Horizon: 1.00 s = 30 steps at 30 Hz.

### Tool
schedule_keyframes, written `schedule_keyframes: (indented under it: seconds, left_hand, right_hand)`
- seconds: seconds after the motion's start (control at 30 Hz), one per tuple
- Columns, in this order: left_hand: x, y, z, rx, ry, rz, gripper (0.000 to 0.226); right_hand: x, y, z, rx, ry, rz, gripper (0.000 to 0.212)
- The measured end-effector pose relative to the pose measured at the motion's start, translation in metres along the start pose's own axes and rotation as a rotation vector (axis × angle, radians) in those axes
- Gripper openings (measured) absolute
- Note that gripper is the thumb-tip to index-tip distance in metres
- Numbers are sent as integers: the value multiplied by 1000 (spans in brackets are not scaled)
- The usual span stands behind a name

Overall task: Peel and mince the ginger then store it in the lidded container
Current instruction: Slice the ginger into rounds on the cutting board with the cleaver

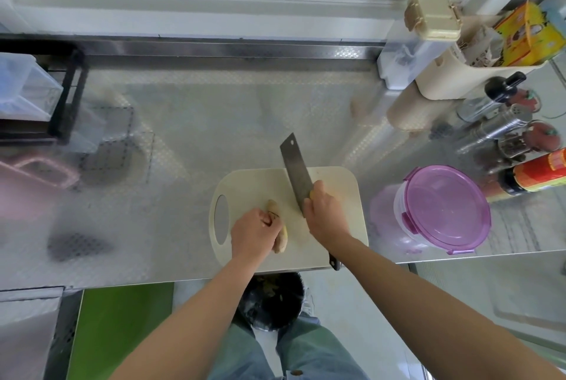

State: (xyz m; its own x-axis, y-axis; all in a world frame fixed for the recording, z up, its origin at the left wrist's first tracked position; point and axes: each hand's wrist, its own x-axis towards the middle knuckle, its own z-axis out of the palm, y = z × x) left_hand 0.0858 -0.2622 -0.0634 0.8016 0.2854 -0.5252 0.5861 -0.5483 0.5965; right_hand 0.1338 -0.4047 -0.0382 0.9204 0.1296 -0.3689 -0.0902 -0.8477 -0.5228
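Observation:
A pale piece of ginger [280, 239] lies on the cream cutting board [333, 186] near the counter's front edge. My left hand [255, 234] presses down on the ginger and covers its middle; both ends stick out. My right hand [324, 211] grips a cleaver [295, 173] by the top of its handle, with the blade pointing away from me, just right of the ginger. The black handle end shows at the board's front edge. A clear round container with a purple clip lid [445, 208] stands to the right of the board, lid closed.
Sauce bottles, metal shakers [490, 130] and a beige holder [453, 73] crowd the back right. A black rack [67, 95] and clear box sit at the left. A bin lined with a black bag [275, 300] stands on the floor below the board.

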Motion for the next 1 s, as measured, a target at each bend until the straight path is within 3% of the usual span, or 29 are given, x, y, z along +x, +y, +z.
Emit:
schedule_keyframes:
  seconds: [0.17, 0.37, 0.57, 0.77, 1.0]
  left_hand:
    - [-11, 10, 2, 198, 86, 58, 41]
    - [-10, 12, -1, 313, 101, 168, 17]
    - [-11, 7, 2, 524, 233, 313, 27]
    - [-10, 5, 13, 452, 299, 497, 29]
    - [-6, 5, 15, 397, 322, 496, 18]
  right_hand:
    - [-8, 14, -12, -29, -31, -56, 6]
    - [-12, 20, -18, -57, 7, -59, 8]
    - [-22, 20, -21, -183, -38, -193, 17]
    - [-30, 18, -20, -181, -4, -203, 15]
    - [-28, 13, -17, -238, -25, -194, 17]
